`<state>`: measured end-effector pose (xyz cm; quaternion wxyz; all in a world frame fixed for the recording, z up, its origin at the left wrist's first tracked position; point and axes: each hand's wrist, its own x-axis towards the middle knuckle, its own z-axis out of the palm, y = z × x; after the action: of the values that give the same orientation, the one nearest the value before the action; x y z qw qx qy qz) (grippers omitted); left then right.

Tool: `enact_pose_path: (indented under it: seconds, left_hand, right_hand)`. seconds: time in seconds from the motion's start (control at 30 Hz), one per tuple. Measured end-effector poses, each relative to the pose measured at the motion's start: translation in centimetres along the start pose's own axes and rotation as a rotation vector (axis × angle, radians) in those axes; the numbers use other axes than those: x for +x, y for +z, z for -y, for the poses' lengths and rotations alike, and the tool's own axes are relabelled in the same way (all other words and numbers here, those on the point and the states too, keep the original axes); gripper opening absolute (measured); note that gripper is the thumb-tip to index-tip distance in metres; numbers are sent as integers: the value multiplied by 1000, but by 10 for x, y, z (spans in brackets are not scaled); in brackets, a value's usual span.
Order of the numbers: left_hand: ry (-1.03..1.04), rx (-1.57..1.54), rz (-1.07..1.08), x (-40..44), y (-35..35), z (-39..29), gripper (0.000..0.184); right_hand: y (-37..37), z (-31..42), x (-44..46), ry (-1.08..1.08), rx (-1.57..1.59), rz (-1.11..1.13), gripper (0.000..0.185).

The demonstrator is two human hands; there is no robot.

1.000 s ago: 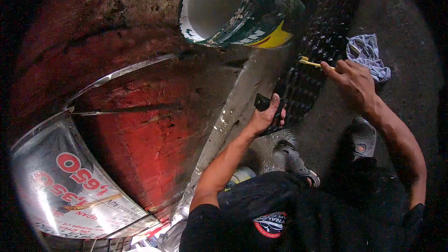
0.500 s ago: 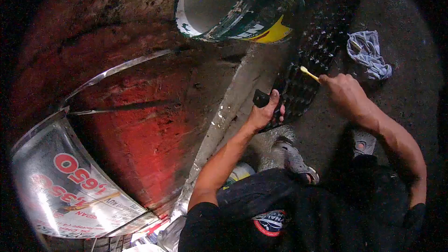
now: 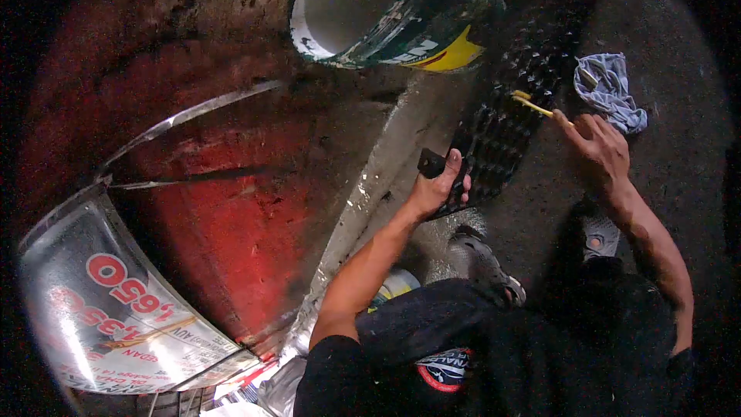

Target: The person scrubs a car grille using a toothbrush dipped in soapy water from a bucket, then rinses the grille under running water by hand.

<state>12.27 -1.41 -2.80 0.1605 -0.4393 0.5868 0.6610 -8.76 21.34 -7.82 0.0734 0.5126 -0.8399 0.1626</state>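
Observation:
A long black grille (image 3: 498, 143) with a cell-like surface runs from the near middle up to the top right. My left hand (image 3: 438, 189) is closed round its near end, thumb on top by a flat black tab. In my right hand (image 3: 600, 145) is a yellow toothbrush (image 3: 539, 107), pinched at the handle. Its bristle head lies over the grille; whether it touches cannot be made out. Beyond my right hand, a crumpled grey-blue rag (image 3: 617, 96) rests on the floor.
A paint-stained green bucket (image 3: 455, 19) stands tilted in view at the top. To the left are a red-stained wall (image 3: 255, 239) and a printed price sign (image 3: 123, 309). My shoes (image 3: 482, 259) are close below the grille, on the dark floor (image 3: 671, 100).
My right hand has moved right and slightly down, and the toothbrush now lies at a flatter angle, its head further right and up the grille. My left hand stays in place.

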Motion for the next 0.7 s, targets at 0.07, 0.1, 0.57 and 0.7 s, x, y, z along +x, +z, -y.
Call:
enact_pose_path:
  seconds: [0.07, 0.1, 0.57, 0.7]
  left_hand:
    - [-2, 19, -4, -3, 1, -5, 63]
    - [-6, 51, 1, -4, 1, -9, 63]
    - [17, 17, -29, -3, 4, -9, 58]
    - [-6, -2, -14, -1, 1, -1, 59]
  right_hand:
    - [-2, -4, -9, 9, 2, 58, 55]
    - [0, -7, -13, -12, 38, 89, 56]
    - [0, -6, 44, 566, 1148, 806, 21]
    - [7, 3, 26, 125, 285, 206, 31]
